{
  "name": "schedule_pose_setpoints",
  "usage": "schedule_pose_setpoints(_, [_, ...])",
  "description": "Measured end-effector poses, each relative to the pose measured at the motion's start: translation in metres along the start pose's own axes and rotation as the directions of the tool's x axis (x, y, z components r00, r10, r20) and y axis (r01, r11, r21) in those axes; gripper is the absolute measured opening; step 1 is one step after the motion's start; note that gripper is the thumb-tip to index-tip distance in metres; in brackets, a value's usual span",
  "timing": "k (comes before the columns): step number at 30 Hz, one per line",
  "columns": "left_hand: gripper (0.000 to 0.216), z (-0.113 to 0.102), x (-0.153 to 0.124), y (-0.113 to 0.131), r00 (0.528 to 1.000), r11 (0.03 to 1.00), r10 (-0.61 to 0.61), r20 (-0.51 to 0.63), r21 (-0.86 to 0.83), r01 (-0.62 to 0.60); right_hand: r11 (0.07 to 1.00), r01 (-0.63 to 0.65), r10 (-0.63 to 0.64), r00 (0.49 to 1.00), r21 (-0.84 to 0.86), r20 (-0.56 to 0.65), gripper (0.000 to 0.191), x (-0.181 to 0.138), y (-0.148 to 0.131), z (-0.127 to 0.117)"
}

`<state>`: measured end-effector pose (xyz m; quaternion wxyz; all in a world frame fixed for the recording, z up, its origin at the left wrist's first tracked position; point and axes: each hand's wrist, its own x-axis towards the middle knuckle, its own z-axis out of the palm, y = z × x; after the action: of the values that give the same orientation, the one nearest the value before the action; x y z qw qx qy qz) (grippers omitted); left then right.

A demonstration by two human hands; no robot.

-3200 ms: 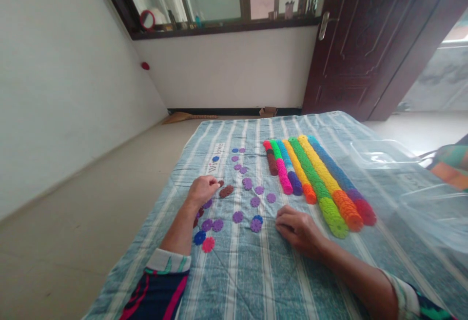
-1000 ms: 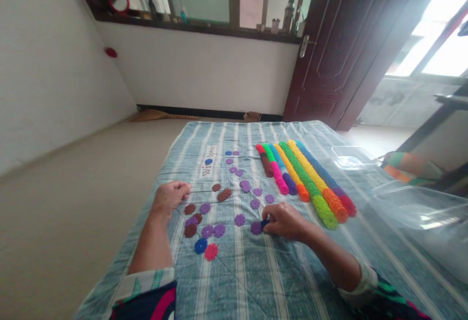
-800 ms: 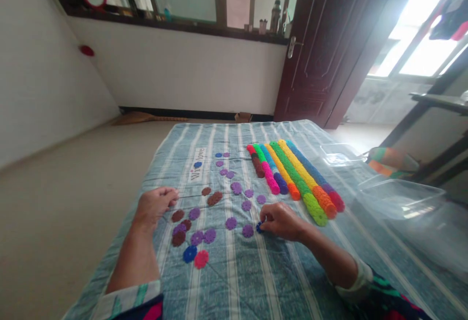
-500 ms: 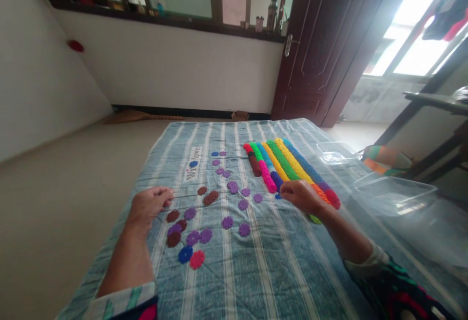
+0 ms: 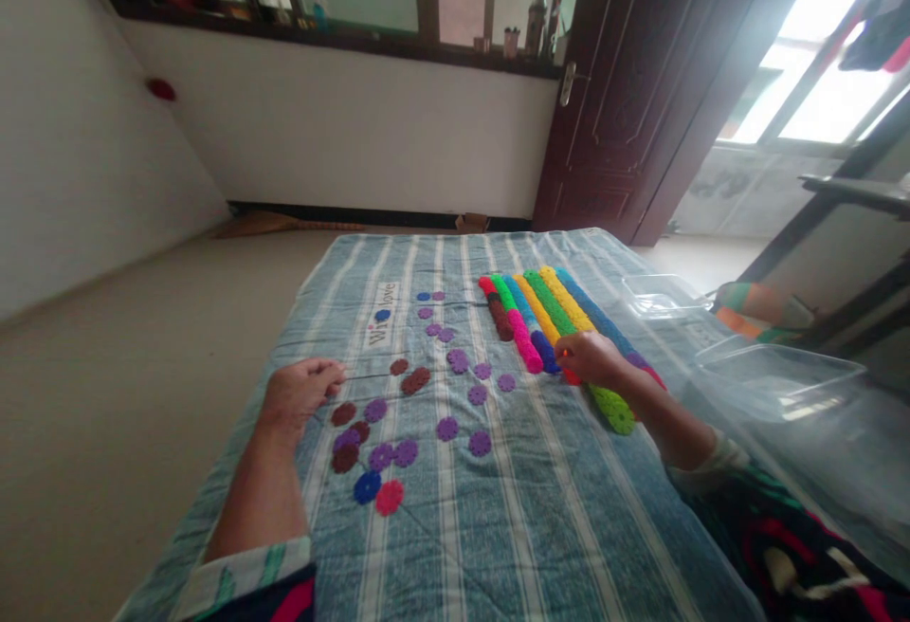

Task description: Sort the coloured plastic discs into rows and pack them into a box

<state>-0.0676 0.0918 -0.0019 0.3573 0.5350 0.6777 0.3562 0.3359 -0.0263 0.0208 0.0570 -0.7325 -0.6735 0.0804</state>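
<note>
My left hand (image 5: 302, 393) is over the left side of the bed, fingers pinched on the end of a thin dark string (image 5: 370, 375). The string runs right to a brown flower-shaped disc (image 5: 399, 368), beside a small clump of brown discs (image 5: 416, 381). My right hand (image 5: 591, 358) is closed at the near ends of the rows of stacked coloured discs (image 5: 551, 304). A bit of orange-red shows at its fingertips, but what they grip is hidden. Purple discs (image 5: 480, 443) lie scattered between my hands. A blue disc (image 5: 368, 487) and a pink disc (image 5: 390, 498) lie nearer me.
A striped blue-grey cloth (image 5: 526, 546) covers the bed. Two clear plastic boxes, one far (image 5: 661, 298) and one near (image 5: 778, 380), stand on the right. A printed label (image 5: 380, 314) lies at the left. Behind are a wall and a brown door (image 5: 604, 100).
My right hand has moved slightly right and up over the stacked discs, uncovering more of the lime-green row. My left hand keeps its pinch on the string. The view has shifted a little.
</note>
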Motion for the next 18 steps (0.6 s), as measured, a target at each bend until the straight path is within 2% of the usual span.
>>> schedule_pose_setpoints(7, [0.022,0.0,-0.006,0.004,1.0,0.999,0.003,-0.002,-0.043,-0.003,0.999,-0.001,0.002,1.0,-0.044,0.019,0.015,0.001,0.002,0.001])
schedule_pose_setpoints(18, [0.027,0.002,0.003,-0.009,0.999,0.998,0.038,0.005,-0.045,-0.037,0.986,-0.01,0.023,0.997,-0.166,0.08,0.02,0.003,-0.002,0.001])
